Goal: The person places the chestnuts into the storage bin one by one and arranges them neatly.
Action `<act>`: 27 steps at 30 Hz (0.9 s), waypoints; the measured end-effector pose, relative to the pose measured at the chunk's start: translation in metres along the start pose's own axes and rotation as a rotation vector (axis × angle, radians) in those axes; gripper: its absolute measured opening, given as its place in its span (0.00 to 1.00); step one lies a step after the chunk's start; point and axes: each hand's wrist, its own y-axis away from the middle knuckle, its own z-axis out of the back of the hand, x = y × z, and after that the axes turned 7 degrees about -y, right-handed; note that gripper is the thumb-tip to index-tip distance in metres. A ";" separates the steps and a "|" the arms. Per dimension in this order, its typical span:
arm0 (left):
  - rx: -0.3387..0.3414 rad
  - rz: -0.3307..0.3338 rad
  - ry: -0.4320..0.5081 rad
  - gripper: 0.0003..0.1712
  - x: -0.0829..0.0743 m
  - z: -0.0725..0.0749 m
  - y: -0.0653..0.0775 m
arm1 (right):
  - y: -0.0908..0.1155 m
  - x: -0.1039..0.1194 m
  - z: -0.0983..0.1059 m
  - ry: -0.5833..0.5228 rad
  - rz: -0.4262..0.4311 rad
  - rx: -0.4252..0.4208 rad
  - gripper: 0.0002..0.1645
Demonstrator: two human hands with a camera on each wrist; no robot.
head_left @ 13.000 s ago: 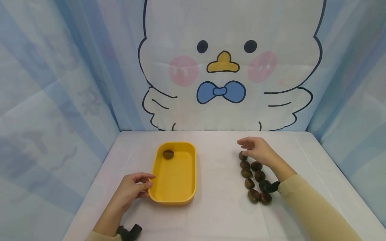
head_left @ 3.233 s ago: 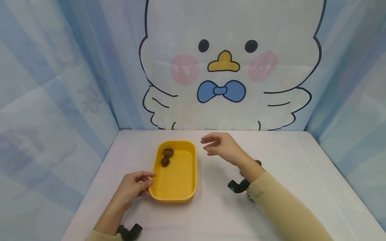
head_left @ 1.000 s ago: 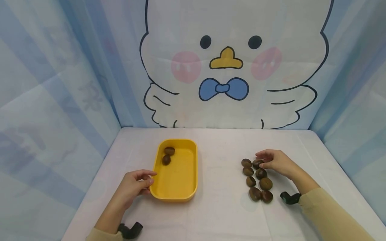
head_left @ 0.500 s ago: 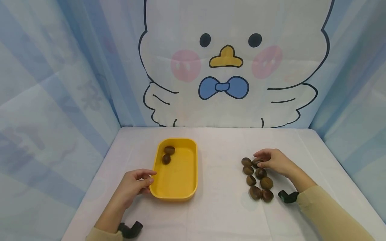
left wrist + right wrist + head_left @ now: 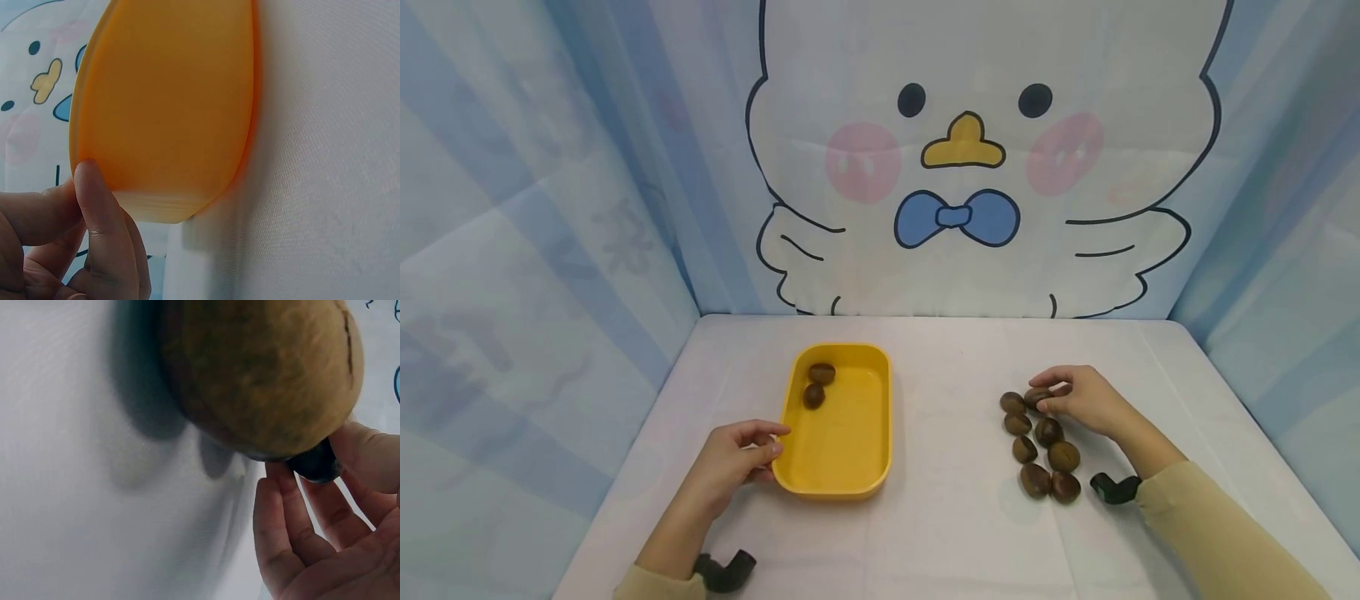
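Note:
My left hand (image 5: 737, 458) pinches the left rim of a yellow tray (image 5: 835, 450); in the left wrist view, thumb and finger meet at the tray wall (image 5: 169, 94). Two chestnuts, a far one (image 5: 822, 374) and a nearer one (image 5: 814, 396), lie in the tray's far left corner. On the right, my right hand (image 5: 1086, 400) pinches a chestnut (image 5: 1036, 398) at the far end of the right-hand row. In the right wrist view a large tan chestnut (image 5: 269, 375) fills the foreground, and a dark chestnut (image 5: 319, 465) shows partly between thumb and fingers.
Several other chestnuts stand in two rows on the white tabletop (image 5: 947, 467), among them a left-row one (image 5: 1017, 424) and a near one (image 5: 1035, 481). A curtain with a printed chick (image 5: 955, 217) hangs behind. Black wrist cameras sit at both sleeves.
Since the earliest frame a second chestnut has come into the tray, and the right hand has gone back to the rows. Lately its pinched chestnut has shifted slightly left. The left hand stays put.

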 end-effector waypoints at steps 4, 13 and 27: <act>0.004 -0.005 0.000 0.17 0.000 0.000 -0.001 | 0.001 0.005 0.000 -0.002 0.019 -0.020 0.23; 0.001 -0.002 -0.001 0.17 0.000 0.000 -0.001 | 0.005 0.027 -0.003 0.002 0.010 -0.023 0.22; 0.012 0.005 0.013 0.17 0.000 0.001 0.000 | 0.002 0.064 -0.014 -0.014 0.045 0.026 0.18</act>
